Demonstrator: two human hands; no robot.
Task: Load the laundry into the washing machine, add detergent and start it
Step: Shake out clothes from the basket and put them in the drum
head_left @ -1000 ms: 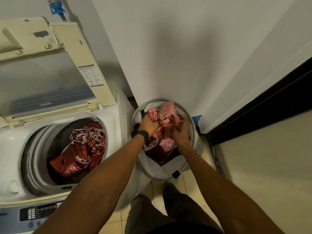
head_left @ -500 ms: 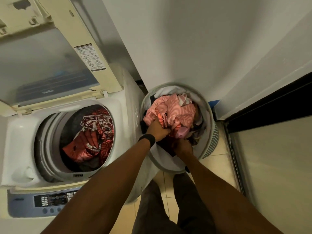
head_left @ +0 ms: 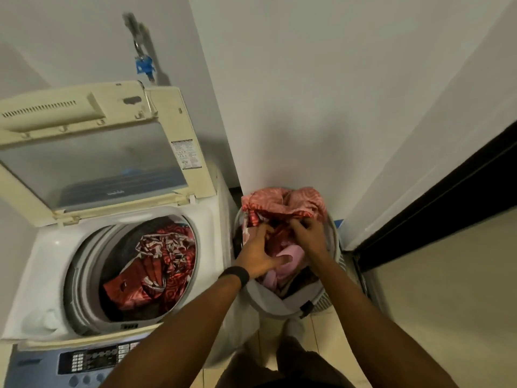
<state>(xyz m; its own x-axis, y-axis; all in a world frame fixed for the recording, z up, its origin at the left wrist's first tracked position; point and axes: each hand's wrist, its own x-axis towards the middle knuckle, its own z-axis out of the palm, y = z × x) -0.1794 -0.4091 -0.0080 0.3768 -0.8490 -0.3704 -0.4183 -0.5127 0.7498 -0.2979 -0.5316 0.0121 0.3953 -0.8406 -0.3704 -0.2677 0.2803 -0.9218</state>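
Observation:
The top-loading washing machine [head_left: 53, 264] stands at the left with its lid [head_left: 92, 158] up. Red patterned laundry [head_left: 156, 264] lies in the drum. Right of it, the round white laundry basket [head_left: 268, 302] is full of clothes. A pink and red patterned cloth [head_left: 279, 201] is heaped at its far rim, above a pale pink garment [head_left: 298, 254]. My left hand [head_left: 258, 254] reaches into the basket, fingertips curled into red cloth, thumb out over the pale pink garment. My right hand [head_left: 309, 233] grips the patterned cloth's lower edge.
The machine's control panel [head_left: 92, 359] runs along its near edge. A tap with a blue tag [head_left: 144, 65] hangs on the wall behind. A white wall corner rises behind the basket. A dark sliding-door frame [head_left: 447, 197] runs at the right. My legs [head_left: 282, 368] stand on tiled floor.
Both hands have shifted deeper in the basket. The patterned cloth now lies pushed up against the far rim, and the pale pink garment shows beneath it. The view has tilted up.

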